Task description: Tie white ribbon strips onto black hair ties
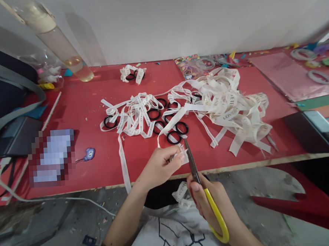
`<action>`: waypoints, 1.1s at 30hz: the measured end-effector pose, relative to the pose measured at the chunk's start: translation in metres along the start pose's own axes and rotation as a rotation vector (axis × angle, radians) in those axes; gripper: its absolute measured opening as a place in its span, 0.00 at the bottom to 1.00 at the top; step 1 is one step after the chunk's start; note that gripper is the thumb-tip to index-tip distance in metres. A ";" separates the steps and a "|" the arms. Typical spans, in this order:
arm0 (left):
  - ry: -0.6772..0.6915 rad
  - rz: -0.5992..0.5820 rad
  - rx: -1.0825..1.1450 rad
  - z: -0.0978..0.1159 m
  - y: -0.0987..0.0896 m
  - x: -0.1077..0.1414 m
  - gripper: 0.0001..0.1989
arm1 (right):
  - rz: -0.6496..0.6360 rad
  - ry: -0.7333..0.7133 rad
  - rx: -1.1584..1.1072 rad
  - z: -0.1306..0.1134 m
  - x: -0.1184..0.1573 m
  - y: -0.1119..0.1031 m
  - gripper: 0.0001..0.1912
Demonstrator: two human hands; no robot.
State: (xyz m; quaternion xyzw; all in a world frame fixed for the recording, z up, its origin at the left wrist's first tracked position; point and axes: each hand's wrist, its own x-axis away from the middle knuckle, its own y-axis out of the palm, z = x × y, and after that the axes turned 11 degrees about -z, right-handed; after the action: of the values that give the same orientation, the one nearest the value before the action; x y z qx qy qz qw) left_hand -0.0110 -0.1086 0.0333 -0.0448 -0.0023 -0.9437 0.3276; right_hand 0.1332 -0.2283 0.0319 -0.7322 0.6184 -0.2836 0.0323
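Note:
My left hand pinches a white ribbon just above the table's front edge. Close on its right, my right hand is wrapped round yellow-handled scissors, whose blades point up beside the pinched ribbon and look closed. Beyond my hands lie several black hair ties, tangled with narrow printed ribbons. A larger heap of wide printed ribbon spreads to the right. More ribbon rests on my lap.
A leaning bottle, a blurred phone and a small blue trinket are on the left of the red table. At the back lies a ribbon-wrapped bundle. A dark box and pink sheets occupy the right.

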 end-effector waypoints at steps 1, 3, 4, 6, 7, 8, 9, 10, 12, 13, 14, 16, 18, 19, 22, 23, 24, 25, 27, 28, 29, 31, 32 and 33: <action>-0.003 0.011 -0.005 0.000 -0.001 0.001 0.19 | 0.015 0.003 -0.009 0.001 0.001 -0.001 0.26; -0.010 0.041 -0.007 0.001 -0.004 0.002 0.19 | 0.052 0.015 -0.005 0.003 0.001 -0.004 0.25; -0.013 0.056 -0.003 0.000 -0.006 0.004 0.19 | 0.079 0.027 0.009 0.004 0.001 -0.006 0.24; -0.015 0.083 0.008 0.000 -0.010 0.007 0.19 | 0.148 0.053 0.032 0.004 -0.002 -0.011 0.21; -0.014 0.094 0.013 0.000 -0.012 0.008 0.19 | 0.176 0.056 0.029 0.003 -0.004 -0.014 0.20; -0.011 0.105 0.018 -0.001 -0.014 0.010 0.20 | 0.198 0.049 0.018 0.003 -0.007 -0.016 0.20; -0.010 0.118 0.022 -0.001 -0.016 0.011 0.20 | 0.213 0.034 0.004 0.002 -0.010 -0.020 0.20; -0.011 0.132 0.027 -0.001 -0.017 0.012 0.20 | 0.214 0.013 -0.001 0.000 -0.013 -0.024 0.20; -0.020 0.168 0.036 -0.001 -0.020 0.014 0.20 | 0.229 -0.027 0.060 -0.001 -0.019 -0.033 0.20; -0.027 0.187 0.038 -0.001 -0.021 0.015 0.19 | 0.248 -0.049 0.125 -0.002 -0.023 -0.038 0.19; -0.032 0.201 0.037 -0.001 -0.023 0.015 0.19 | 0.272 -0.070 0.203 -0.002 -0.027 -0.044 0.18; -0.043 0.210 0.025 -0.001 -0.025 0.016 0.19 | 0.339 -0.134 0.349 -0.001 -0.038 -0.056 0.16; -0.056 0.197 0.000 -0.001 -0.028 0.016 0.18 | 0.319 -0.192 0.431 -0.001 -0.054 -0.066 0.18; -0.063 0.186 -0.010 -0.001 -0.029 0.015 0.18 | 0.326 -0.231 0.476 -0.002 -0.064 -0.070 0.19; -0.069 0.144 -0.011 0.000 -0.029 0.014 0.19 | 0.308 -0.280 0.571 -0.012 -0.099 -0.079 0.23; -0.062 0.127 -0.004 0.001 -0.029 0.013 0.20 | 0.310 -0.297 0.596 -0.018 -0.112 -0.082 0.24; -0.052 0.112 0.005 0.003 -0.028 0.012 0.20 | 0.292 -0.302 0.622 -0.025 -0.126 -0.085 0.24; -0.042 0.102 0.013 0.004 -0.027 0.012 0.20 | 0.287 -0.312 0.647 -0.032 -0.141 -0.088 0.25; -0.029 0.088 0.032 0.008 -0.026 0.009 0.21 | 0.276 -0.385 0.701 -0.047 -0.174 -0.095 0.24; -0.028 0.082 0.040 0.009 -0.026 0.008 0.21 | 0.266 -0.409 0.731 -0.054 -0.191 -0.098 0.22; -0.031 0.073 0.043 0.012 -0.026 0.007 0.21 | 0.245 -0.424 0.751 -0.060 -0.208 -0.102 0.22; -0.039 0.050 0.034 0.016 -0.026 0.004 0.21 | 0.256 -0.432 0.783 -0.071 -0.241 -0.109 0.21; -0.041 0.041 0.023 0.018 -0.027 0.002 0.20 | 0.253 -0.429 0.805 -0.076 -0.255 -0.111 0.21; -0.042 0.036 0.010 0.020 -0.028 0.001 0.20 | 0.245 -0.413 0.828 -0.079 -0.266 -0.113 0.20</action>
State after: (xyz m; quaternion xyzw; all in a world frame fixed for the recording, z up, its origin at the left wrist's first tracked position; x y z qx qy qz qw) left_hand -0.0280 -0.0867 0.0538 -0.0630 -0.0131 -0.9366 0.3446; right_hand 0.1776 0.0676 0.0434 -0.6205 0.5158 -0.3488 0.4767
